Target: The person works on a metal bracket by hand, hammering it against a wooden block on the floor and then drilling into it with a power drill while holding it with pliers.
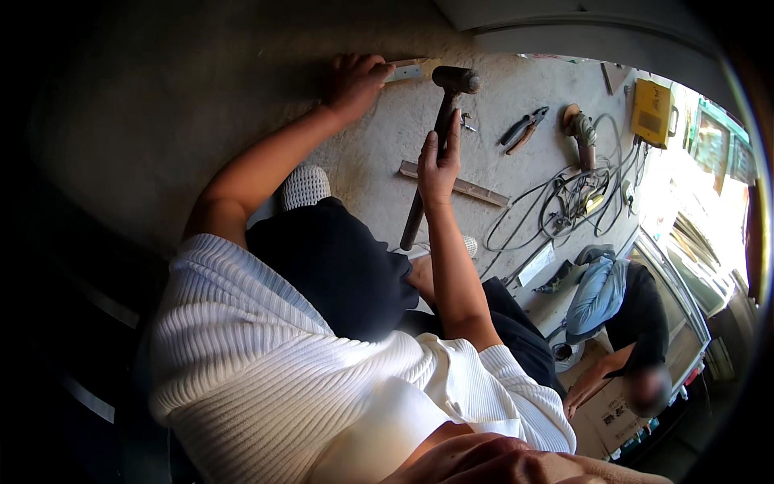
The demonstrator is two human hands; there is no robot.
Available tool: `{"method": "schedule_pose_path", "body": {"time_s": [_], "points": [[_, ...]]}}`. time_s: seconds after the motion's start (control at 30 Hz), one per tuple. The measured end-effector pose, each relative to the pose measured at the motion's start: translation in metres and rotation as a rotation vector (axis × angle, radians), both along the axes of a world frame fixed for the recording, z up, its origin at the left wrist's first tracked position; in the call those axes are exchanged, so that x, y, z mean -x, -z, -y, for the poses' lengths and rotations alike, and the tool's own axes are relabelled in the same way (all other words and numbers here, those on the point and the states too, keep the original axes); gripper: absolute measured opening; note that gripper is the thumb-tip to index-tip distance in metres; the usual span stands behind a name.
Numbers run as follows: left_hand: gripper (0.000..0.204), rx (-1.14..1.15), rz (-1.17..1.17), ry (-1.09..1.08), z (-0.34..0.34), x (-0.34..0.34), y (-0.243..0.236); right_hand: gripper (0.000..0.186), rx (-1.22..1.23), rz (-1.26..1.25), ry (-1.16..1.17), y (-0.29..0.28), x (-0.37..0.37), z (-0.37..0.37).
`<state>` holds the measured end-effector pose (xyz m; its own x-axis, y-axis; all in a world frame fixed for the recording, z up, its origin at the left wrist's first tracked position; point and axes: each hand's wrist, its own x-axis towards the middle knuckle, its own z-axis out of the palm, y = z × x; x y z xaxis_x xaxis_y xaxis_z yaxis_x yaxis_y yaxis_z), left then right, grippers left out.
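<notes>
My left hand (359, 89) grips a flat strip with a pale metal plate (405, 73) on the concrete floor at the upper middle. Just right of it, my right hand (439, 165) is closed on the handle of a hammer (458, 79), whose dark head is raised near the strip. A small metal fitting (469, 124) shows behind the handle. A narrow metal bar (480, 192) lies on the floor beyond my right hand, and a pair of pliers (524, 129) lies farther right.
An angle grinder (582, 133), a yellow machine box (653, 113), tangled cables (564, 202) and a white sheet (536, 262) occupy the right floor. A co-worker (625, 323) in dark top bends at lower right beside a glazed frame (677, 306). A dark panel edge (580, 24) crosses the top.
</notes>
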<state>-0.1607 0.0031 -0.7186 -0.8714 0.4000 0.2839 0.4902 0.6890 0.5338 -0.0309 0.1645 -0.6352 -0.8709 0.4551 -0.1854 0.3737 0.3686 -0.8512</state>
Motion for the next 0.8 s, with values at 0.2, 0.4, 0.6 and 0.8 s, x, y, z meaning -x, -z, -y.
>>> {"method": "schedule_pose_path", "body": {"time_s": [0.2,0.4,0.6,0.8], "points": [[0.032,0.032,-0.104,0.090,0.006,-0.003,0.000,0.057,-0.047,-0.039,-0.021,0.024,-0.018,-0.020],[0.027,-0.038,0.272,-0.057,-0.006,0.000,-0.008,0.058,0.031,0.012,-0.046,0.019,-0.023,-0.009],[0.032,-0.118,0.111,-0.158,-0.010,0.003,-0.004,0.056,0.006,0.064,-0.106,-0.007,-0.010,0.005],[0.045,-0.314,0.170,-0.209,-0.002,-0.001,0.021,0.056,-0.057,-0.041,-0.208,-0.001,0.004,0.007]]}}
